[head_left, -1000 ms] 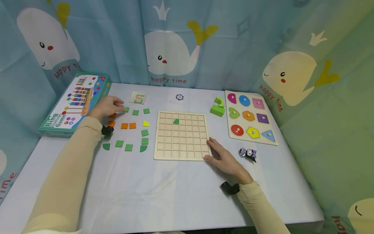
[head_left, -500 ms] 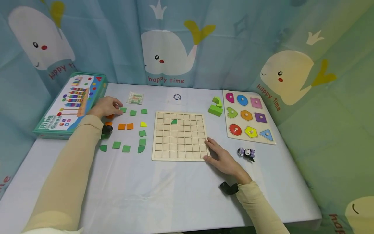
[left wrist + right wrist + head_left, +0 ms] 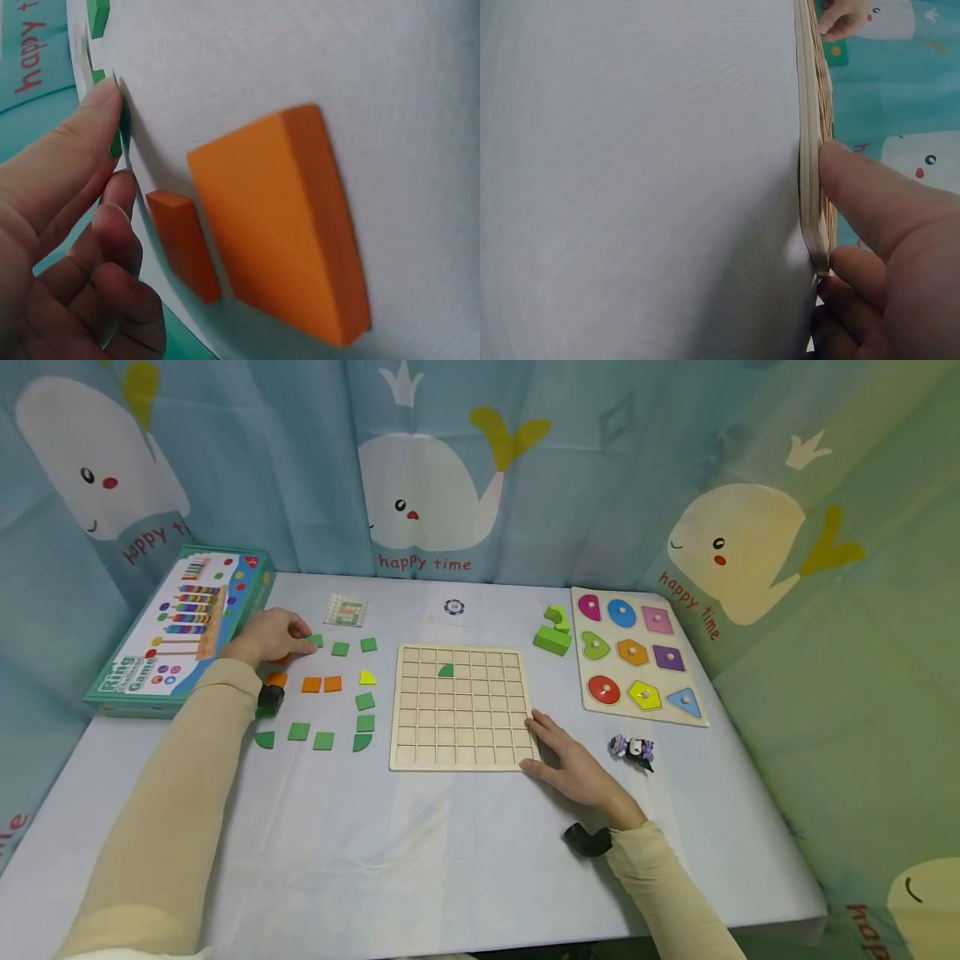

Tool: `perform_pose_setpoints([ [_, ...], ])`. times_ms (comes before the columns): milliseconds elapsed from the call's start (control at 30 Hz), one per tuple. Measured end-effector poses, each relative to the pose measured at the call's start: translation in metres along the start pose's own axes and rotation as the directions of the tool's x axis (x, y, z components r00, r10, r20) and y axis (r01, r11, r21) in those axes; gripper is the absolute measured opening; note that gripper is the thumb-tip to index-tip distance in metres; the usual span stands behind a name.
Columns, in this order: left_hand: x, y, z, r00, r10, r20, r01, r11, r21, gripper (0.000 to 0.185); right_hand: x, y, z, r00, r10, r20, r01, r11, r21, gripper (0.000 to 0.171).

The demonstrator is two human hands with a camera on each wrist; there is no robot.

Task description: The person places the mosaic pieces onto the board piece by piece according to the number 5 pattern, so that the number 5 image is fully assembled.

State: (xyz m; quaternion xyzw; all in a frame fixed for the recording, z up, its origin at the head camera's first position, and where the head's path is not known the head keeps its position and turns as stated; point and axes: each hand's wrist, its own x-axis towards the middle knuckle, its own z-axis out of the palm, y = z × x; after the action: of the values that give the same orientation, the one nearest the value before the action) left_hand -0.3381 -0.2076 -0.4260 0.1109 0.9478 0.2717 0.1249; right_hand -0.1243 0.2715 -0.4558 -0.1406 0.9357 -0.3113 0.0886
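My left hand [image 3: 272, 635] lies at the far left of the table among loose tiles. Its thumb [image 3: 90, 124] and forefinger pinch the edge of a green square tile [image 3: 115, 144], the same green tile [image 3: 317, 641] as in the head view. Two orange tiles [image 3: 285, 217] lie right beside the hand. My right hand [image 3: 572, 766] rests with straight fingers on the near right corner of the wooden grid board [image 3: 459, 727]. Its thumb [image 3: 870, 195] presses against the board's edge [image 3: 810, 180]. One green quarter-round piece [image 3: 446, 671] sits in the grid.
Green tiles [image 3: 365, 700], orange tiles [image 3: 322, 684] and a yellow piece [image 3: 367, 677] lie left of the board. A game box [image 3: 180, 622] is far left. A shape puzzle [image 3: 636, 656], green blocks [image 3: 555, 631] and a small toy figure [image 3: 634, 749] are on the right. A pattern card [image 3: 346, 610] lies at the back.
The head view has shifted slightly. Both hands stay where they were, the left at the green tile and the right on the board's corner.
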Motion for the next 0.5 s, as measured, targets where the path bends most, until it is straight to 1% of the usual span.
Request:
perform_pose_setpoints([
  [133, -0.002, 0.002, -0.003, 1.0, -0.006, -0.005, 0.006, 1.0, -0.023, 0.038, 0.0, 0.0, 0.0, 1.0, -0.001, 0.003, 0.001, 1.0, 0.0, 0.075],
  [267, -0.004, 0.01, -0.005, 1.0, -0.007, -0.009, 0.007, 0.998, -0.055, 0.04, 0.0, -0.001, -0.001, 1.0, 0.011, 0.002, -0.011, 1.0, 0.0, 0.075],
  [433, -0.007, 0.017, -0.002, 1.0, -0.019, -0.018, 0.017, 0.994, -0.108, 0.041, 0.0, -0.002, -0.001, 1.0, 0.02, 0.001, -0.02, 1.0, 0.005, 0.075],
  [500, -0.007, 0.018, 0.001, 1.0, -0.008, -0.028, 0.004, 0.992, -0.128, 0.04, 0.0, -0.002, -0.001, 1.0, 0.02, 0.005, -0.02, 1.0, 0.008, 0.075],
])
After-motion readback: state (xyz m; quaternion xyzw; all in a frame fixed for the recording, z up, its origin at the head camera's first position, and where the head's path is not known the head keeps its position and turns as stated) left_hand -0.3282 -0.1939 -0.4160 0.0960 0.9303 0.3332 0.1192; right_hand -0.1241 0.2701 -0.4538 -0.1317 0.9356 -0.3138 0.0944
